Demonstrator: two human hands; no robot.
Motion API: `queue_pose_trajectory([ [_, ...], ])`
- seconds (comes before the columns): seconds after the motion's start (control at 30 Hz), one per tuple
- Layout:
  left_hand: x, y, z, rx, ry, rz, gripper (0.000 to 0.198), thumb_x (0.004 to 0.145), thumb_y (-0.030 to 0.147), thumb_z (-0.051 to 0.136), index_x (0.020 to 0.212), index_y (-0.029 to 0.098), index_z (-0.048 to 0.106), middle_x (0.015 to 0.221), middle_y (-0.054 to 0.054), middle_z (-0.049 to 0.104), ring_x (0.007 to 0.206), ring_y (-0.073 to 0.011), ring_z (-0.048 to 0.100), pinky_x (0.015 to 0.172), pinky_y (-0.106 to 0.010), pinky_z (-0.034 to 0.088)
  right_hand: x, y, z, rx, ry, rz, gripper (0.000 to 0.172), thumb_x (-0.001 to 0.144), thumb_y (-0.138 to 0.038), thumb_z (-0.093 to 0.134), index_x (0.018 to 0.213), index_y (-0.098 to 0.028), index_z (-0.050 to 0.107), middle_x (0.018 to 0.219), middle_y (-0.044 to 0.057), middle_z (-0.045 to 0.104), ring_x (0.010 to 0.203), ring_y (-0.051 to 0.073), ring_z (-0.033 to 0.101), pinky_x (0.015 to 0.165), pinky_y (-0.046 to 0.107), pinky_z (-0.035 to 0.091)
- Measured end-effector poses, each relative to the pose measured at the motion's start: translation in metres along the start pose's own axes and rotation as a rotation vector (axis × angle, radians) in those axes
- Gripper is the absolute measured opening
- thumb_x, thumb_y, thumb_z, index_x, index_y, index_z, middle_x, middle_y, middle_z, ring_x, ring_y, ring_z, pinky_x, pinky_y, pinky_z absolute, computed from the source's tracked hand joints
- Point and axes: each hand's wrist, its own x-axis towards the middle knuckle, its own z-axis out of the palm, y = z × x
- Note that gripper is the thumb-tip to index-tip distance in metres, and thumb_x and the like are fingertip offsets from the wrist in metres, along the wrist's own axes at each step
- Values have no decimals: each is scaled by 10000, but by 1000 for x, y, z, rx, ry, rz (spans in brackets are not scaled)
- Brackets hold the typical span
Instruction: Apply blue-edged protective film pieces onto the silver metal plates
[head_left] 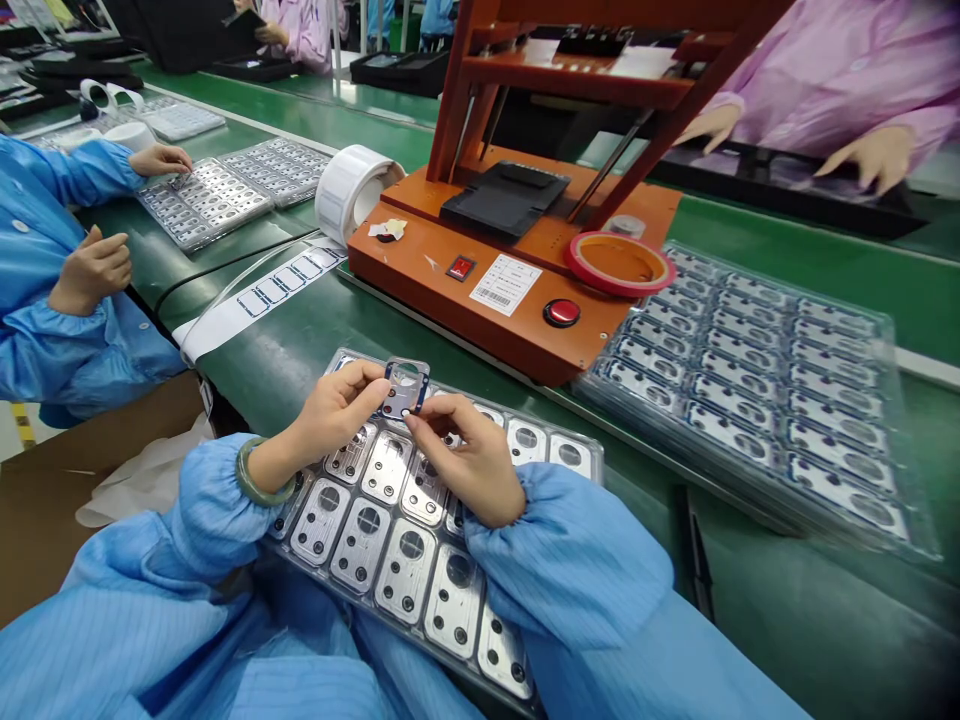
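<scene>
Between my two hands a small silvery plate with a dark blue border and round holes (407,390) is held up over the tray. My left hand (330,415), with a green bangle on the wrist, pinches its left edge between thumb and fingers. My right hand (469,455) grips its lower right corner with thumb and forefinger. Beneath them a clear plastic tray (469,650) rests tilted at the table edge and partly over my lap. Rows of similar metal plates (405,570) lie in its pockets; my right hand and sleeve cover some of them.
Ahead stands an orange press (480,240) with a red button (562,313) and a tape roll (621,264). Stacked plate trays (757,400) are at right, a label roll (352,190) and sticker strip (262,295) at left. A black pen-like tool (695,555) lies nearby. Co-workers' hands (94,270) show left and across.
</scene>
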Motion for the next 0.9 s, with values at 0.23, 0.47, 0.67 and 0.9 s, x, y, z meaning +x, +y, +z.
queue_pose_trajectory([
  [0.23,0,1,-4,23,-8,3,337,910,440,498,929,170,698,871,-49,679,799,-148,584,747,-257,470,-1,1,0,-2,-15,-3,29,843,-230,610,831,-214,589,717,-4,614,614,125,573,566,256,476],
  [0.47,1,-6,-5,-227,-62,-104,311,854,473,584,890,190,709,787,-25,642,722,-129,561,699,-251,457,0,1,0,-2,-25,-12,31,844,-233,603,825,-217,583,710,0,610,609,125,568,554,256,472],
  [0.67,1,-5,-5,-181,-55,-116,336,842,492,588,860,172,692,792,-35,642,688,-126,546,650,-247,451,0,3,0,-16,-37,-19,43,847,-251,598,820,-219,590,686,-5,596,592,127,559,555,262,470],
  [0.9,1,2,-4,-7,31,5,352,868,489,541,750,174,643,729,-11,634,637,-118,519,642,-255,438,0,0,1,-17,-70,-64,22,852,-226,602,835,-214,608,726,-1,647,580,115,567,547,248,471],
])
